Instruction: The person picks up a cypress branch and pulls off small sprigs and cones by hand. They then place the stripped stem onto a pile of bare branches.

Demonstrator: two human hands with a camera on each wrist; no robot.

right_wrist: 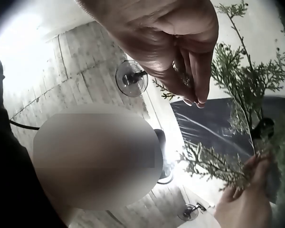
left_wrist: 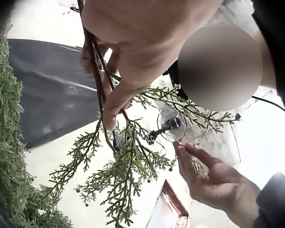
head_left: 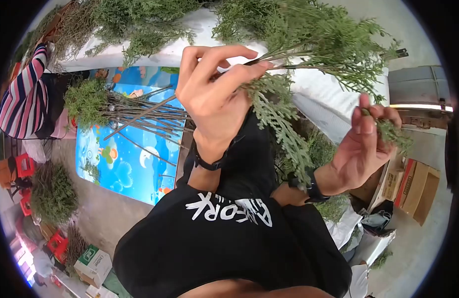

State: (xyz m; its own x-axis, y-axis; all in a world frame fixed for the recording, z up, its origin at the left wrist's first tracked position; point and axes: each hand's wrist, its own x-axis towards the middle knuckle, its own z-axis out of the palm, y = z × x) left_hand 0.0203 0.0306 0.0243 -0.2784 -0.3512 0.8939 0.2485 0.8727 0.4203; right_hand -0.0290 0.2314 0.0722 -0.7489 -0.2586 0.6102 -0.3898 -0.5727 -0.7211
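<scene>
My left hand (head_left: 214, 94) pinches the thin brown stems of a leafy evergreen branch (head_left: 334, 44) between thumb and fingers. Its green sprays fan out to the right, and one long spray hangs toward my right wrist. In the left wrist view, the stems (left_wrist: 99, 80) run along the fingers, with small sprigs (left_wrist: 126, 166) spreading below. To the right, at chest height, my right hand (head_left: 363, 144) pinches a small green sprig (head_left: 394, 135) in its fingertips, apart from the left hand. The right wrist view shows those fingertips (right_wrist: 199, 97) pressed together, mostly hiding the sprig.
Heaped greenery (head_left: 140, 20) lies on a white-covered surface (head_left: 319, 89) ahead. At the left, a bundle of cut stems (head_left: 150, 116) rests on a blue cartoon-printed table (head_left: 125, 171). Beyond it is a person's striped sleeve (head_left: 23, 99). A cardboard box (head_left: 418, 191) stands at the right.
</scene>
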